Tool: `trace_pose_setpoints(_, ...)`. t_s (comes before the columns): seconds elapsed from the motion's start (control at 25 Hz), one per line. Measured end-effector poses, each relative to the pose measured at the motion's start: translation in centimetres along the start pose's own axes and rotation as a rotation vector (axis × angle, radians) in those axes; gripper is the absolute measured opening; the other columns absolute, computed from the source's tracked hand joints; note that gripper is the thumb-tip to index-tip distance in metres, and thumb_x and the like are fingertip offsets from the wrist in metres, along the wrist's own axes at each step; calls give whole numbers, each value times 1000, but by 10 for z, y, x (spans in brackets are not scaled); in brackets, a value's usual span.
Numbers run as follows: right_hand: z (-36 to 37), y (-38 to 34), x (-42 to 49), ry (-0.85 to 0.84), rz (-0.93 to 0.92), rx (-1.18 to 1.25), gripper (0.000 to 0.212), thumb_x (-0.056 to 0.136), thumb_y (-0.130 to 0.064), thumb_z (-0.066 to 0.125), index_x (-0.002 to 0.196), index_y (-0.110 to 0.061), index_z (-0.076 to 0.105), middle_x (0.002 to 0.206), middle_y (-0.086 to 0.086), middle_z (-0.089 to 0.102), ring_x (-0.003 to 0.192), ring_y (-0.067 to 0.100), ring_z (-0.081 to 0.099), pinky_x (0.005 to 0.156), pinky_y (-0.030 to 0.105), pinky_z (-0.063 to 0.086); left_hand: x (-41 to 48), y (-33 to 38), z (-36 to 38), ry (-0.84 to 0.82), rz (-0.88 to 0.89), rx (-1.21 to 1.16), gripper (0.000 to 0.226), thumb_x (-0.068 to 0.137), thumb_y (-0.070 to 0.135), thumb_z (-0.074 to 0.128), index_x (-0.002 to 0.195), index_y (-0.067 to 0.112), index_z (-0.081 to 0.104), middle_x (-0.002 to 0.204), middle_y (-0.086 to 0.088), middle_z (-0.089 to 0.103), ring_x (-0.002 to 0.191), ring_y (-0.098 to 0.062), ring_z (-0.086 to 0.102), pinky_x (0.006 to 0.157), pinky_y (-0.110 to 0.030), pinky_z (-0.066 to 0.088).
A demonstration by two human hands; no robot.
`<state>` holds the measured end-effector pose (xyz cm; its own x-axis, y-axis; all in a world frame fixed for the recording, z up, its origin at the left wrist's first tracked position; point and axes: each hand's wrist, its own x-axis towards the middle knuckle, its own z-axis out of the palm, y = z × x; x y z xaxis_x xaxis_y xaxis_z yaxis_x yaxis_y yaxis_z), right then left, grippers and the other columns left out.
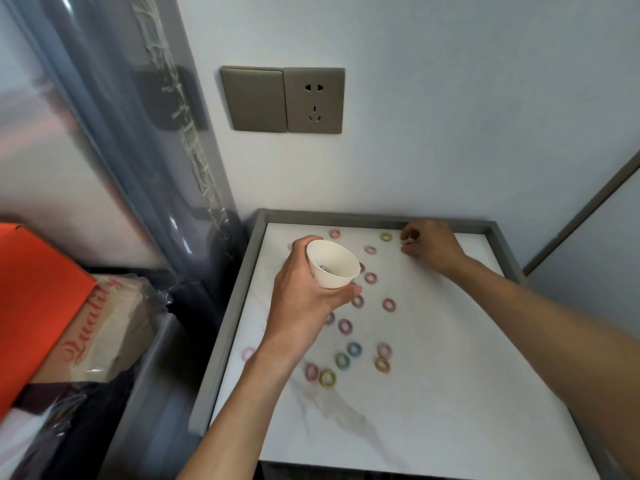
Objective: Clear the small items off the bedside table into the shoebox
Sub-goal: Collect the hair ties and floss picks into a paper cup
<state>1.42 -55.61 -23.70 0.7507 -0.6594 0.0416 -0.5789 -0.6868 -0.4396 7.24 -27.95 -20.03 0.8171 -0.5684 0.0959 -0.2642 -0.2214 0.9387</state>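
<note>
Matt paper cup (334,263); smooth marbled tabletop (433,375); fuzzy cloth rings (354,349); glossy plastic wrap (114,133).

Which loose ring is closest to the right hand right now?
The yellow ring by the table's far rim, just left of the right hand; every other ring lies farther off.

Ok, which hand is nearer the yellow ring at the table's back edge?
Right. The right hand sits just right of the yellow ring; the left hand, holding the paper cup, is farther off, front-left.
</note>
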Motion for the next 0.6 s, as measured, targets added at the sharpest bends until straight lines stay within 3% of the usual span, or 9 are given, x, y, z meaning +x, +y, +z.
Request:
trace_pose_setpoints(0.12,1,-4,-7,1,7,-36,7,83,-7,68,87,-10,73,92,8,71,88,25,64,72,28,46,1,-1,-1,0,-4,-4,73,57,25,94,113,40,50,102,15,62,94,-4,60,71,-13,49)
trace_pose_setpoints(0.24,-2,-12,-22,-120,45,-72,12,89,-9,59,91,-7,71,98,10,69,88,24,61,71,27,44,0,-1,0,-8,1,17,74,57,26,93,114,41,49,104,14,61,98,-8,59,71,-13,49)
trace_pose_setpoints(0.36,-21,-38,-45,-120,63,255,9,92,-15,63,85,-12,68,84,3,68,69,13,59,63,25,43,-2,-1,0,-17,3,42,75,57,26,92,116,40,48,105,12,61,104,-15,58,81,-29,54)
trace_pose_setpoints(0.48,-51,-89,-67,-169,-197,557,8,88,-15,70,80,-15,68,66,-7,61,58,5,53,58,18,43,-4,1,1,-23,-2,36,75,57,24,92,117,38,49,103,11,63,102,-17,60,82,-39,55)
trace_pose_setpoints(0.6,-60,-134,-84,-384,-448,337,13,80,-11,75,89,-21,74,69,-10,64,56,-2,52,53,16,42,-4,4,1,-17,4,11,72,57,21,91,115,38,52,97,18,67,94,-6,64,78,-33,55)
